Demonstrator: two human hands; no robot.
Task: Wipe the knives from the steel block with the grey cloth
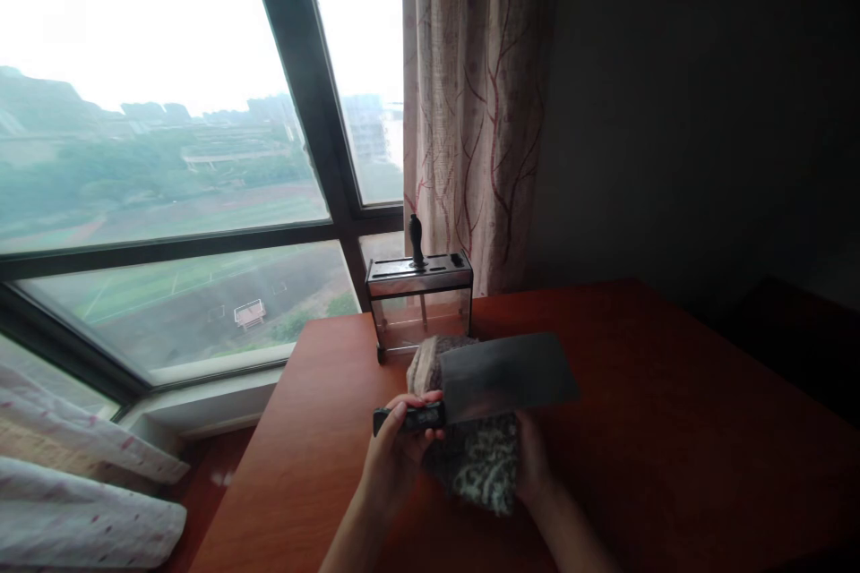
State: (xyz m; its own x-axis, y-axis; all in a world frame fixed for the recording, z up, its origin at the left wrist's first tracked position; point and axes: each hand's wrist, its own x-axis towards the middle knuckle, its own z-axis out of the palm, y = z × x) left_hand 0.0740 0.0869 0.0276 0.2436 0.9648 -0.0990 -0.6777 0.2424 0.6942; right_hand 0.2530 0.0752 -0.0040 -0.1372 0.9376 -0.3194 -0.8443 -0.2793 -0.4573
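A cleaver (507, 379) with a broad grey blade lies across my view, its blade pointing right. My left hand (395, 446) is closed around its black handle, thumb on top. Below and behind the blade is a fuzzy, patterned cloth (478, 464), dark with pale patches, bunched up; a beige-striped part shows above the blade. My right hand (533, 461) grips the cloth at its right edge, with most of its fingers hidden behind cloth and blade. Just beyond stands a clear-sided knife block (382, 322) with one black-handled tool (416, 240) in its slotted top.
The reddish-brown wooden table (645, 394) reaches out to the right and away from me. A large window (167, 237) is on the left, with a patterned curtain (484, 107) behind the knife block and another curtain (81, 510) at lower left. A dark wall (672, 107) rises on the right.
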